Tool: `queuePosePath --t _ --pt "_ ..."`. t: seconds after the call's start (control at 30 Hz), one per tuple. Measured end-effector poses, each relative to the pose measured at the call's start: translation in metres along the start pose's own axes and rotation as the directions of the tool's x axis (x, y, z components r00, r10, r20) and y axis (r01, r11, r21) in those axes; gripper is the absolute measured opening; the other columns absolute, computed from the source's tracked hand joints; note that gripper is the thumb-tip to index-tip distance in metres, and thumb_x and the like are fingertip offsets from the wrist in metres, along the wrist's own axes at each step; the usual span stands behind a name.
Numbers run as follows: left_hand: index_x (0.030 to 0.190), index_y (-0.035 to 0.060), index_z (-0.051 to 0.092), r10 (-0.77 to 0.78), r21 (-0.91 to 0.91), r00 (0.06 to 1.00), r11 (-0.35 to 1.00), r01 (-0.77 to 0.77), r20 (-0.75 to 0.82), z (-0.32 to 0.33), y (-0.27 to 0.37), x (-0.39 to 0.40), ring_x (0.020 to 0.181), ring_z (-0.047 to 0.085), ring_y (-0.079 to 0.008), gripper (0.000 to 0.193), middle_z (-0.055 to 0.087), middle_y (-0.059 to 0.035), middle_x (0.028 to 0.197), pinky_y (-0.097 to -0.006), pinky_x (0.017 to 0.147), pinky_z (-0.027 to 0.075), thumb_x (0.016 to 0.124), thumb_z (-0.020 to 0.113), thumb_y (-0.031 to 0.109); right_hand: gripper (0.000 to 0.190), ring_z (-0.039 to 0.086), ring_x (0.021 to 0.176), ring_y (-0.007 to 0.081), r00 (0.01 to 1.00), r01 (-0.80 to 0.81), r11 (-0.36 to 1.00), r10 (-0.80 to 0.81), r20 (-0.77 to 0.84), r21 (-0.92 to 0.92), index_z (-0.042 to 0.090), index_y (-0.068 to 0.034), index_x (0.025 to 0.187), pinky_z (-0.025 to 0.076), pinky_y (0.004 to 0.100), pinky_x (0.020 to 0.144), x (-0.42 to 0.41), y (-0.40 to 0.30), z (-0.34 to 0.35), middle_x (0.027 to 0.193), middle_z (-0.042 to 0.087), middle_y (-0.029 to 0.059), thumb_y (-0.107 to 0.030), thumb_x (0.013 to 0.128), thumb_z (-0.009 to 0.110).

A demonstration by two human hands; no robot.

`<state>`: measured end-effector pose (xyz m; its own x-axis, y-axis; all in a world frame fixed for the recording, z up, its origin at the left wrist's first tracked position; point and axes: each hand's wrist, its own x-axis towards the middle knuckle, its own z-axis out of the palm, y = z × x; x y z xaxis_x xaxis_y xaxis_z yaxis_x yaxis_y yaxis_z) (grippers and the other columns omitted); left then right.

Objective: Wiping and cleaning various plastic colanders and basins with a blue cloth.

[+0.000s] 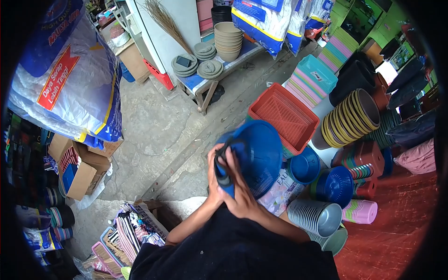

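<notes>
Both hands are together in front of my chest. Between them is a folded black and blue item [221, 171], probably cloth, partly hidden by fingers and blurred. My left hand [213, 175] presses on its left side. My right hand [241, 196] wraps its right side, with fingers bent over the top. Just beyond the hands, a large blue plastic colander-like basin [264, 150] with slots in its wall sits tilted, its left part hidden by the held item. Below it lies a flower-printed package [276, 199] bearing writing.
Red plastic baskets [283, 115] are stacked ahead right, near grey metal-looking buckets [315, 217] and yellow-brown pots [350, 119]. A wooden bench [241, 66] carries beige pots. Large packaged mop heads [70, 77] hang at left, above an open cardboard box [82, 175]. Striped textiles [127, 231] lie lower left.
</notes>
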<state>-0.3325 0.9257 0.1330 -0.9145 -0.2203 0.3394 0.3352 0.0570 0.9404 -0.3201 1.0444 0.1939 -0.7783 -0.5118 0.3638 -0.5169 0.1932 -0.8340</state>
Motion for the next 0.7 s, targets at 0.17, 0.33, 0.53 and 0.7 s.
queuePosePath --t 0.17,0.33,0.53,0.7 --pt "0.082 0.0069 0.047 -0.186 -0.271 0.977 0.950 0.153 -0.101 0.019 0.025 -0.013 0.127 0.049 -0.0201 0.027 0.051 -0.0168 0.142 -0.0349 0.106 0.038 0.100 0.064 0.019 0.071 0.004 0.154 0.0502 0.963 -0.155 0.959 0.094 -0.251 -0.236 0.023 -0.001 0.160 0.004 0.0616 0.122 0.040 0.029 -0.028 0.169 0.008 0.0251 -0.034 0.103 0.047" --pt "0.076 0.0069 0.046 -0.116 -0.169 0.992 0.980 0.105 -0.052 0.007 0.042 0.000 0.130 0.047 -0.0243 0.033 0.051 -0.0169 0.143 -0.0397 0.111 0.032 0.098 0.067 0.020 0.080 0.001 0.155 0.0465 0.844 -0.335 0.931 0.229 -0.485 -0.144 0.013 0.003 0.161 0.001 0.0560 0.124 0.045 0.064 -0.058 0.169 0.009 0.0237 -0.050 0.106 0.039" --pt "0.083 0.0051 0.052 -0.238 -0.344 0.967 0.919 0.193 -0.092 0.007 0.027 -0.004 0.130 0.047 -0.0227 0.026 0.054 -0.0137 0.138 -0.0402 0.111 0.033 0.100 0.062 0.022 0.084 0.001 0.155 0.0488 0.989 -0.012 0.998 0.002 -0.147 -0.067 0.011 0.006 0.160 0.009 0.0531 0.124 0.029 0.035 -0.020 0.165 0.016 0.0292 -0.047 0.104 0.044" --pt "0.136 0.0007 0.056 -0.566 -0.573 0.815 0.712 0.406 -0.126 -0.026 0.008 0.003 0.110 0.061 -0.0193 0.059 0.064 -0.0097 0.120 -0.0338 0.101 0.046 0.106 0.044 0.050 0.082 0.005 0.156 0.0415 0.962 -0.116 0.978 0.066 0.265 0.176 0.003 0.011 0.158 0.008 0.0446 0.127 0.004 -0.004 -0.001 0.166 0.003 0.0312 -0.042 0.107 0.041"
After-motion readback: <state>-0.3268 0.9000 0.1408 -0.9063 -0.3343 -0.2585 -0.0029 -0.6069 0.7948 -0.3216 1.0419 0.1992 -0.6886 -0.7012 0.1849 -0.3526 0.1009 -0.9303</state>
